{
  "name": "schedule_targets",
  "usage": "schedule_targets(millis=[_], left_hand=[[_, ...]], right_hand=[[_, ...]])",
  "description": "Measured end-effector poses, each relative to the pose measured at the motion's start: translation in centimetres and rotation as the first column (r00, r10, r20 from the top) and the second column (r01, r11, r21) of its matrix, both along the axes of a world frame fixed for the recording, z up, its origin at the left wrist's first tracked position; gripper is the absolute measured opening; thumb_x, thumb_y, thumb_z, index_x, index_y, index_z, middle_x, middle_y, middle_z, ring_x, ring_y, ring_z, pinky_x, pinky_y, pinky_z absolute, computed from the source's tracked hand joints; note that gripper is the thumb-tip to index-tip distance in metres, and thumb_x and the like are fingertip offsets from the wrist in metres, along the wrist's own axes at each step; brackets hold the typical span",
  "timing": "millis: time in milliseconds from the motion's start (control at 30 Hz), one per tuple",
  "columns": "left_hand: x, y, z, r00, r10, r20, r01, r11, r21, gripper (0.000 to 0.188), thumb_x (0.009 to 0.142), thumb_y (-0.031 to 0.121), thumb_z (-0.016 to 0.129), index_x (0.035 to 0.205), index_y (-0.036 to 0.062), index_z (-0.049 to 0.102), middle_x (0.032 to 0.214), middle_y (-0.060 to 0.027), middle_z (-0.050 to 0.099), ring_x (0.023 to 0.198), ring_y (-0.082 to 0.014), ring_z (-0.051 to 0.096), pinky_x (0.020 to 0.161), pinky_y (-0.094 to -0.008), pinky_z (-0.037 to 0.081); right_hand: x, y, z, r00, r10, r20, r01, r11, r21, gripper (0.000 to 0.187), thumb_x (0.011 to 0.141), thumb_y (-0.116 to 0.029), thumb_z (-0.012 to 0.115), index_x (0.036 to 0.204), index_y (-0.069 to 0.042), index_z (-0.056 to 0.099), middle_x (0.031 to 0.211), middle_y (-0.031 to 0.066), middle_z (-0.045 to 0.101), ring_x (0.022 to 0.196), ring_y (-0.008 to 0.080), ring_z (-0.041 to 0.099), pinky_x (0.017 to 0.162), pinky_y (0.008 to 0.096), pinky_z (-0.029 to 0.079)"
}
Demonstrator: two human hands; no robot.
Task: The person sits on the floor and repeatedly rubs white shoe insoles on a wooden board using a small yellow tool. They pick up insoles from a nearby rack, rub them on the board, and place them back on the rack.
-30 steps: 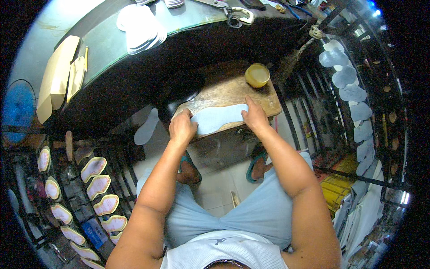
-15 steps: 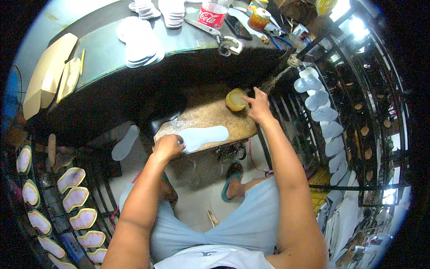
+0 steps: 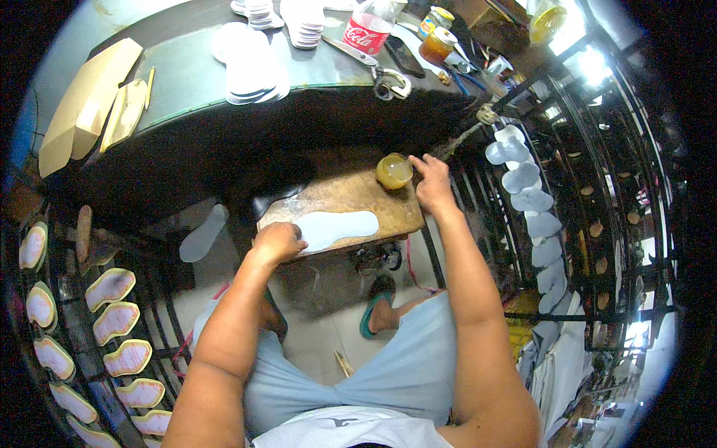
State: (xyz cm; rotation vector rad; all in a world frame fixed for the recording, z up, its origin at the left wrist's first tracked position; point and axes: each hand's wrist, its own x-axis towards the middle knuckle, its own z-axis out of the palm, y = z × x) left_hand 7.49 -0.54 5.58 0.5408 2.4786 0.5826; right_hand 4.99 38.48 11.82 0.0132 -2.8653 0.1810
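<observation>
A white insole lies flat on a worn wooden board in front of me. At its left end, my left hand is closed, with thumb and fingers on the insole's edge. Near the board's far right corner stands a yellowish round tub with pale stuff inside. Just right of this tub is my right hand, fingers partly stretched at its rim and apart from each other. I see nothing held in that hand; whether a fingertip touches the rim I cannot tell.
Beyond, a dark table holds stacked white insoles, scissors, a bottle and jars. Racks with insole pieces flank me, at left and right. Another insole lies left of the board.
My right hand has drawn back from inside the tub to its right side. The left hand stays at the insole's end. The whole view has shifted slightly.
</observation>
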Motion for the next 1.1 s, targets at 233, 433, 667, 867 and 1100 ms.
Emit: schedule_targets(millis=[233,433,667,867,1100], left_hand=[[0.2,-0.1,-0.6,0.998,-0.043,-0.041,0.042,0.999,-0.031,0.037,0.082,0.042,0.071,0.100,0.0097,0.075,0.104,-0.0179,0.073,0.098,-0.0367,0.069,0.089,-0.0464,0.053],[0.2,0.0,-0.9,1.000,-0.023,-0.012,0.023,0.999,-0.029,0.039,0.082,0.042,0.071,0.101,0.0086,0.075,0.105,-0.0179,0.073,0.100,-0.0362,0.069,0.089,-0.0457,0.053],[0.1,-0.2,-0.5,1.000,-0.018,0.000,0.018,0.999,-0.039,0.039,0.081,0.044,0.071,0.101,0.0101,0.076,0.105,-0.0172,0.073,0.101,-0.0356,0.069,0.089,-0.0453,0.053],[-0.1,0.1,-0.1,1.000,-0.015,-0.012,0.015,1.000,-0.026,0.042,0.081,0.044,0.071,0.098,0.0063,0.076,0.104,-0.0191,0.073,0.100,-0.0360,0.069,0.090,-0.0453,0.053],[-0.6,-0.8,0.5,0.999,0.039,-0.023,-0.039,0.999,-0.009,0.048,0.080,0.046,0.072,0.110,0.0075,0.073,0.110,-0.0200,0.071,0.103,-0.0363,0.068,0.093,-0.0454,0.052]], right_hand=[[7.5,-3.3,-2.5,0.958,0.113,0.263,-0.092,0.992,-0.091,0.063,0.071,0.008,0.059,0.125,-0.021,0.068,0.146,0.0204,0.048,0.136,0.0415,0.039,0.114,0.0507,0.033],[10.2,-8.6,-8.3,0.927,0.234,0.292,-0.202,0.970,-0.136,0.077,0.073,0.006,0.059,0.143,-0.026,0.054,0.154,0.0257,0.032,0.141,0.0457,0.031,0.118,0.0530,0.026],[10.0,-11.3,-10.1,0.927,-0.220,0.304,0.075,0.903,0.423,0.062,0.093,-0.013,0.050,0.154,-0.014,0.035,0.159,0.0254,0.026,0.147,0.0425,0.024,0.114,0.0644,0.023],[12.4,-12.4,-9.4,0.900,-0.227,0.371,-0.014,0.838,0.545,0.062,0.097,-0.019,0.048,0.155,-0.008,0.031,0.156,0.0273,0.033,0.147,0.0409,0.028,0.113,0.0658,0.023],[9.9,-10.0,-8.9,0.915,-0.232,0.331,0.003,0.823,0.568,0.072,0.095,-0.013,0.049,0.159,-0.028,0.020,0.157,0.0223,0.033,0.147,0.0377,0.029,0.114,0.0629,0.023]])
